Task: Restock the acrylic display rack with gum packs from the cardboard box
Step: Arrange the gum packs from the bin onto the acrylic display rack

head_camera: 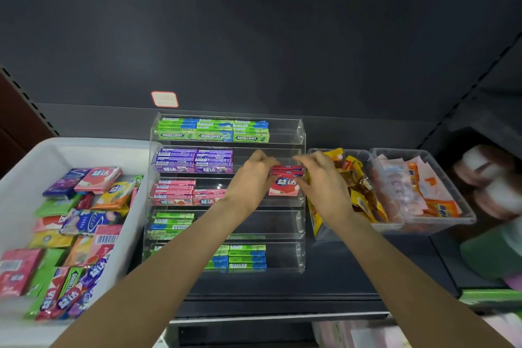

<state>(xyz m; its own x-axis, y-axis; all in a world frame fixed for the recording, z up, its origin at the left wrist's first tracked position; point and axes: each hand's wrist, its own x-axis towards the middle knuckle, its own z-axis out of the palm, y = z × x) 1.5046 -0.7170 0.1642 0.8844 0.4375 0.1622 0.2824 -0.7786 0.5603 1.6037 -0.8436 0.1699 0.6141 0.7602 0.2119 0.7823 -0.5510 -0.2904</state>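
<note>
From the white plastic bin (31, 167) of loose gum packs at our near left, we reach to the clear acrylic tiered rack (300, 133). Our left hand (254, 175) and right hand (319, 175) pinch the ends of flat red-and-pink gum packs (285, 178) at the third tier's right side. Uneven pressure could fan the stack, spilling packs behind the lip or toppling the pink rows (175, 191) alongside.

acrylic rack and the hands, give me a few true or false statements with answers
1. Both hands hold red gum packs at the acrylic rack. True: left hand and right hand grip opposite ends.
2. The top tier holds purple packs. False: green Doublemint packs sit there.
3. The purple packs fill the second tier's left part. True.
4. The loose gum packs lie in a cardboard box. False: they lie in a white bin.
</note>
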